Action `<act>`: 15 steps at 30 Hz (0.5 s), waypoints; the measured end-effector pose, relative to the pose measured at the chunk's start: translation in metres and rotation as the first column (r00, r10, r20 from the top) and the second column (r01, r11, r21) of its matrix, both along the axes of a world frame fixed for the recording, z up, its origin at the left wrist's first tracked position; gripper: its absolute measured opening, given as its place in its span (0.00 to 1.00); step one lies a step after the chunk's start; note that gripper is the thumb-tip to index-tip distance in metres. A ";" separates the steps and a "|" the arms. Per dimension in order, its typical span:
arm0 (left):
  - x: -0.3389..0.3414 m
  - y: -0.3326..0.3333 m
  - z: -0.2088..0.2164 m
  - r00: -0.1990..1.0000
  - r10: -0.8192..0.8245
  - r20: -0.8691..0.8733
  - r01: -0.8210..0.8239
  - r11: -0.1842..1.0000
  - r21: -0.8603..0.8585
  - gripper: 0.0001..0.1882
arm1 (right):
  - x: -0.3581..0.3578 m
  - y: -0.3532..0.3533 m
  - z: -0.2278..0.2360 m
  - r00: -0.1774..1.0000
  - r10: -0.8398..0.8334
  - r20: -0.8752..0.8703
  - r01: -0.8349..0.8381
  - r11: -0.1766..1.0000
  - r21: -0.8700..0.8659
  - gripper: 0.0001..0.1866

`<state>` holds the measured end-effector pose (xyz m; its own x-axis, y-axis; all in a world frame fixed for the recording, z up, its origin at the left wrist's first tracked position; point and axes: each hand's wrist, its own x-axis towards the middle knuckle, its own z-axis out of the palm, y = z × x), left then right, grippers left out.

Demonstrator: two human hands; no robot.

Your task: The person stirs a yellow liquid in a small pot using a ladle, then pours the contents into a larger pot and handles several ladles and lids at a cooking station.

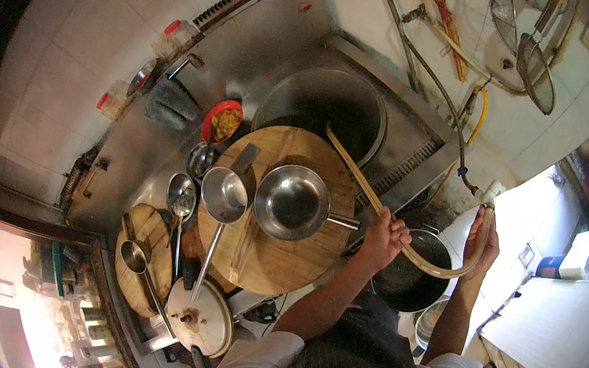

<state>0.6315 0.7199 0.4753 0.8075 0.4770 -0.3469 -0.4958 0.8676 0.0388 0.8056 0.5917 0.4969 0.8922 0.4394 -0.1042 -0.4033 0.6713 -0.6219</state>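
A beige flexible hose (356, 176) runs from inside a large dark round vessel (320, 105) to the right, bending in a loop. My left hand (385, 241) is closed around its middle stretch. Higher along the loop, my right hand (482, 244) grips the hose close to a white fitting (493, 190) beside a thin dark pipe. Left of my left hand, a steel saucepan (292, 202) and a long-handled steel pan (223, 195) sit on a round wooden board (267, 274). Below the hose loop stands a black pan (413, 276).
Ladles (181, 197) and a pressure cooker lid (200, 318) lie at the left by a smaller wooden board (149, 224). A red bowl of yellowish food (223, 123) is behind them. Strainers (536, 71) hang on the back wall; a white surface (560, 327) is at right.
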 end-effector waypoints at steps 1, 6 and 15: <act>0.001 0.007 0.002 1.000 0.009 -0.014 -0.009 1.000 0.025 0.16 | -0.003 0.000 0.000 0.996 -0.008 0.086 0.013 0.998 -0.056 0.21; -0.001 0.016 0.001 0.999 0.019 -0.031 -0.018 1.000 0.022 0.16 | 0.008 -0.003 -0.023 0.945 0.245 -0.215 -0.140 0.900 0.413 0.23; 0.003 0.009 0.001 0.999 0.009 -0.035 -0.009 1.000 0.002 0.17 | 0.012 -0.008 -0.024 0.932 0.237 -0.274 -0.113 0.909 0.402 0.23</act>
<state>0.6346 0.7287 0.4764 0.7909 0.4848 -0.3735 -0.5016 0.8631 0.0581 0.8176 0.5833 0.4732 0.7461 0.6467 -0.1587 -0.6658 0.7280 -0.1634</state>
